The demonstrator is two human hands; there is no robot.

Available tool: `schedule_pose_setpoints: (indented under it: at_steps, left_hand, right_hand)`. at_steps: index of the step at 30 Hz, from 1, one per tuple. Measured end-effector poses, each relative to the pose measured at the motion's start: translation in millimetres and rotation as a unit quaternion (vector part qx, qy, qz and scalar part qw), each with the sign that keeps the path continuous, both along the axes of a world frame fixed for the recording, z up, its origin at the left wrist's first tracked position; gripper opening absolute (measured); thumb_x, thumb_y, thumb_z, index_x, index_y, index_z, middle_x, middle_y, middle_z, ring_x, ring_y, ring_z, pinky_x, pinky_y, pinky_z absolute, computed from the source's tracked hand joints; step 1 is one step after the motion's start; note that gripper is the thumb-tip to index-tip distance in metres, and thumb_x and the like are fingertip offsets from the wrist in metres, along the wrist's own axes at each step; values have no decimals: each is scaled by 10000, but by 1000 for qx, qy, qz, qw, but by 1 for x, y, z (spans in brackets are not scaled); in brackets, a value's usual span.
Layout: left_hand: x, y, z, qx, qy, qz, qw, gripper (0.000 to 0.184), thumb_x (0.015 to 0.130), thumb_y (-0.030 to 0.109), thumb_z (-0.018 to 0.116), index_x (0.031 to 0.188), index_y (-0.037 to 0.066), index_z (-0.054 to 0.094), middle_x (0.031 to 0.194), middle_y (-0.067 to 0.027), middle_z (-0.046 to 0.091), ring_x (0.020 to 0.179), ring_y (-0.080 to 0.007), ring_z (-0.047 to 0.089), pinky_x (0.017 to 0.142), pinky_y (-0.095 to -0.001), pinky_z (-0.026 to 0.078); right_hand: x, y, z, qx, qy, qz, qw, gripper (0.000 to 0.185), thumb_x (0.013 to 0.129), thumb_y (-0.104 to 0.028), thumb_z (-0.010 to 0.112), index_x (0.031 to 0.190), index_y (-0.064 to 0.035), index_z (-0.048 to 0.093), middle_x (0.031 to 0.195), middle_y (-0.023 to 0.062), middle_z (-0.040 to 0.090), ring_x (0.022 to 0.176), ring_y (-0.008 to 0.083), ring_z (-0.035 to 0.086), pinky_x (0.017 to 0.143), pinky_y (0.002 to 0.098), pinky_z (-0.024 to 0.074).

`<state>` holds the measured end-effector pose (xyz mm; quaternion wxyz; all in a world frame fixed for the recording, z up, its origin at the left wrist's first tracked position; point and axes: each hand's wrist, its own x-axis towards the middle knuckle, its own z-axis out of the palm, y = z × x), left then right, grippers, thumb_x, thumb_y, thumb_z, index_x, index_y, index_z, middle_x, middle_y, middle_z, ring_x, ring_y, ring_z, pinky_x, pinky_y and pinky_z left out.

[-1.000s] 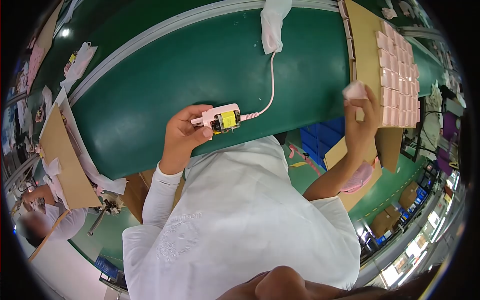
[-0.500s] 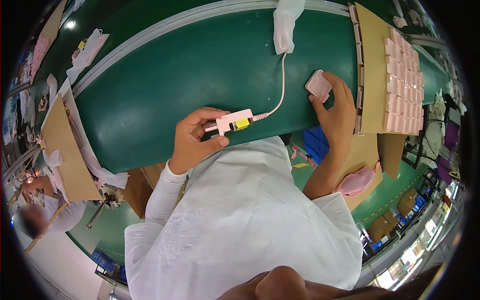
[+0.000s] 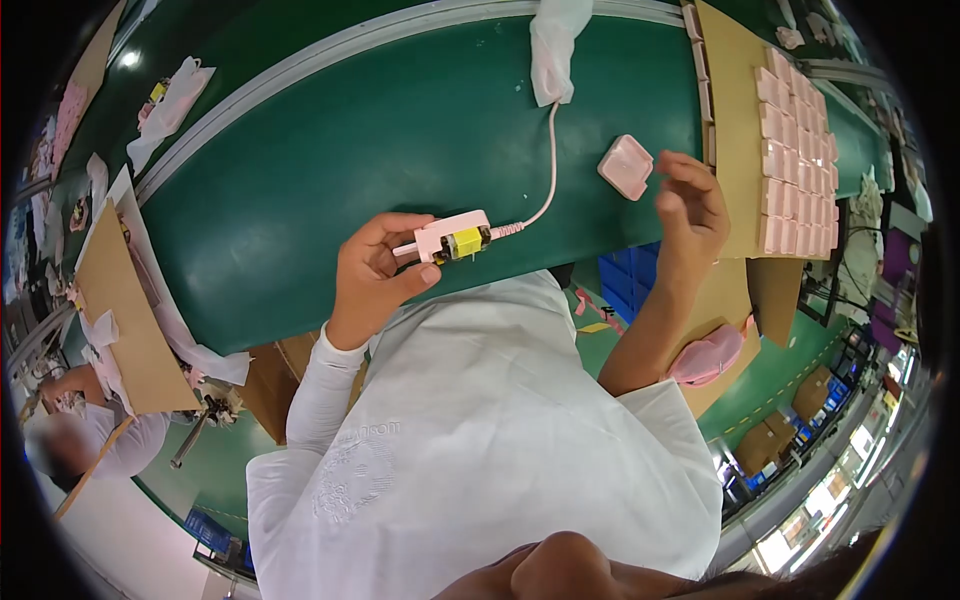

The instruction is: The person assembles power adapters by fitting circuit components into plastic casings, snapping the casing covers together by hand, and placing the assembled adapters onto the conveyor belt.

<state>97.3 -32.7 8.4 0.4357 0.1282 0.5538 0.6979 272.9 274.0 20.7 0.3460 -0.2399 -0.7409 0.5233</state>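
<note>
My left hand [image 3: 375, 270] grips a pink power adapter [image 3: 450, 222] by its prong end, between thumb and fingers. The adapter's side is uncovered, showing a yellow transformer [image 3: 467, 242] and dark parts. A pink cable [image 3: 553, 165] runs from its other end up to a white wrapped bundle [image 3: 560, 50]. On the green work surface lies a pink plastic housing cover [image 3: 626, 168], hollow side up. Just right of that cover, apart from it, my right hand [image 3: 692, 210] is in the air with fingers bent and apart, holding nothing.
On the right, a cardboard sheet [image 3: 735, 120] stands beside rows of pink covers [image 3: 797, 150]. Below it are blue bins [image 3: 630, 285] and a pink pouch [image 3: 708, 355]. Another cardboard piece [image 3: 135, 310] is at left, with a co-worker [image 3: 120, 430] beyond it.
My right hand has let go of the pink cover and drawn away to the right. My left hand has turned the adapter, so more of the yellow transformer shows.
</note>
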Motion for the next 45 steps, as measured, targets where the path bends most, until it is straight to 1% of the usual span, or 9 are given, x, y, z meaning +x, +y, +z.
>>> schedule_pose_setpoints:
  at_steps: [4, 8, 11, 23, 29, 33, 39, 42, 45]
  left_hand:
    - [3, 1, -3, -14, 9, 7, 1000, 521, 838, 100, 833, 1301, -4, 617, 1165, -78, 680, 1048, -146, 650, 893, -286, 540]
    - [1, -3, -2, -4, -10, 8, 1000, 482, 841, -48, 785, 1289, -47, 607, 1220, -130, 671, 1146, -213, 660, 1031, -383, 547]
    - [0, -5, -6, 3, -13, 4, 1000, 482, 841, -49, 787, 1288, -49, 607, 1214, -125, 671, 1139, -207, 660, 1033, -382, 544]
    - [0, -5, -4, -4, -1, -2, 1000, 482, 843, -42, 787, 1290, -45, 609, 1196, -121, 675, 1128, -203, 663, 1032, -381, 542]
    - [1, -7, -5, -7, 1, -1, 1000, 500, 835, -6, 814, 1292, -38, 613, 1200, -117, 674, 1128, -202, 660, 1015, -371, 544]
    - [2, -9, -6, -25, 7, 9, 1000, 528, 823, 42, 846, 1293, -25, 615, 1199, -106, 675, 1112, -200, 662, 991, -348, 541]
    - [3, -5, -7, -32, 4, 7, 999, 539, 826, 64, 856, 1296, -23, 606, 1190, -107, 675, 1090, -190, 667, 975, -332, 543]
    - [3, -6, -5, -29, 8, 7, 1000, 540, 828, 63, 855, 1299, -24, 604, 1187, -111, 675, 1087, -188, 667, 972, -329, 544]
    - [2, -6, -5, -19, 9, 5, 1000, 537, 834, 53, 849, 1303, -30, 601, 1187, -114, 675, 1093, -189, 667, 975, -331, 546]
  right_hand:
    - [0, 4, -6, -344, 226, 159, 897, 591, 856, -512, 834, 1104, -1, 674, 1145, 152, 679, 1008, 253, 656, 856, 329, 512]
    - [4, 7, -23, -393, 283, 173, 858, 413, 961, -404, 747, 1076, -11, 689, 1089, 125, 679, 950, 236, 634, 824, 366, 498]
    - [8, 12, -33, -340, 245, 154, 895, 300, 1021, -300, 681, 1068, -5, 708, 1074, 131, 695, 933, 229, 628, 817, 380, 491]
    - [1, 5, -24, -373, 240, 137, 886, 424, 1047, -342, 629, 1238, 30, 701, 1212, 178, 724, 967, 220, 641, 818, 359, 502]
    - [5, 4, -39, -391, 281, 194, 855, 884, 884, -640, 724, 1463, 3, 542, 1317, 191, 662, 1019, 249, 637, 843, 368, 501]
    - [-12, -8, -31, -327, 364, 401, 774, 1400, 574, -897, 757, 1573, -5, 350, 1252, 232, 633, 1060, 309, 631, 885, 386, 495]
    - [-18, -8, -19, -308, 310, 471, 766, 1263, 557, -861, 815, 1533, -146, 451, 1315, 88, 610, 1042, 263, 588, 792, 388, 450]
    - [-22, -16, -22, -297, 378, 443, 757, 926, 730, -709, 830, 1336, -42, 615, 1184, 136, 673, 1057, 287, 606, 821, 376, 476]
    - [-16, -14, -22, -321, 339, 361, 807, 495, 900, -577, 730, 1034, -103, 686, 948, 44, 647, 853, 210, 560, 707, 336, 425]
